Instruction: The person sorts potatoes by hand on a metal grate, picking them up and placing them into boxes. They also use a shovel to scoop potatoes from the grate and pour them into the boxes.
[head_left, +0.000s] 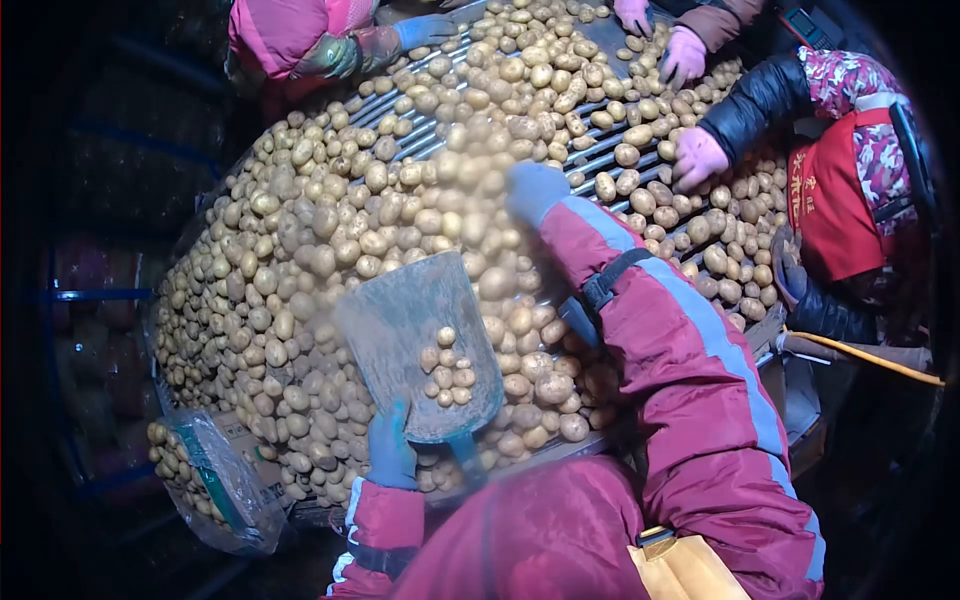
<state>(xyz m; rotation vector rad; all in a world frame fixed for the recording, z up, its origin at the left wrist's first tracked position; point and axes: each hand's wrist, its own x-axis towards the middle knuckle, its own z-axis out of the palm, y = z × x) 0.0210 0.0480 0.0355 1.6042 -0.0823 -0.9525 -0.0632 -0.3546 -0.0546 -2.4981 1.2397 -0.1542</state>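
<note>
A grey-blue scoop shovel [420, 300] with a few small potatoes [450, 375] on its blade lies tilted over the potato heap. Its short handle points toward my body. At the blade's near left edge, my left hand [392, 448], in a blue-grey glove, is closed on the rim. My right hand [537, 192], also gloved, reaches far out over the slatted sorting table [425, 138]. Motion smears it, so its fingers cannot be made out. Blurred potatoes [470, 160] are in motion just left of it.
Potatoes [270, 240] cover most of the slatted surface. A person in pink [290, 35] works at the far left. Other people's pink-gloved hands [700, 158] are at the right. A plastic-wrapped carton [225, 470] stands at the near left. A yellow cable [865, 357] runs at right.
</note>
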